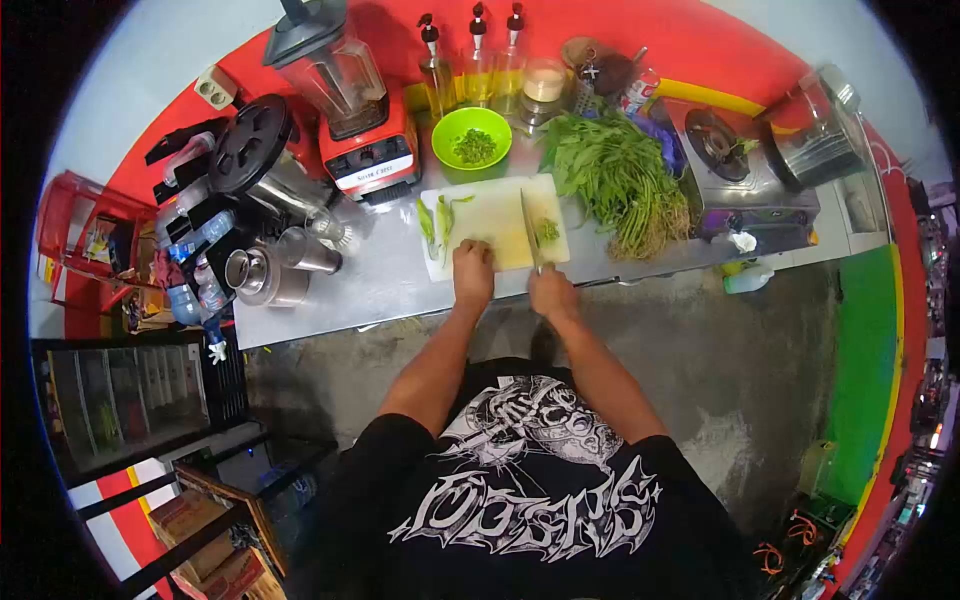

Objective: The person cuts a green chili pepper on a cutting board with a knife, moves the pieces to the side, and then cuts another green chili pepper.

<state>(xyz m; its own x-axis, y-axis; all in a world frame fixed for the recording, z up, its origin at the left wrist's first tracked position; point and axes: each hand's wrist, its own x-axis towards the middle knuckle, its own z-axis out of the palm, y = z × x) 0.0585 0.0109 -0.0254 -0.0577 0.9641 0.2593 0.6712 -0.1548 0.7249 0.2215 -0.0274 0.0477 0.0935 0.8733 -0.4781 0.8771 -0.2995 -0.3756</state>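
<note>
**Knife on the board, centre frame**

The right hand (pixel 552 292) is closed around the handle of a knife (pixel 528 225), whose blade points up the frame across the pale cutting board (pixel 495 215), just left of a small pile of chopped greens (pixel 547 231). The left hand (pixel 473 272) rests curled on the board's lower edge; whether it grips anything I cannot tell. Green stems (pixel 436 220) lie at the board's left side. Above sits a green bowl (pixel 452 128); a bunch of leafy greens (pixel 620 180) lies to the right on the steel counter (pixel 380 280).
</note>
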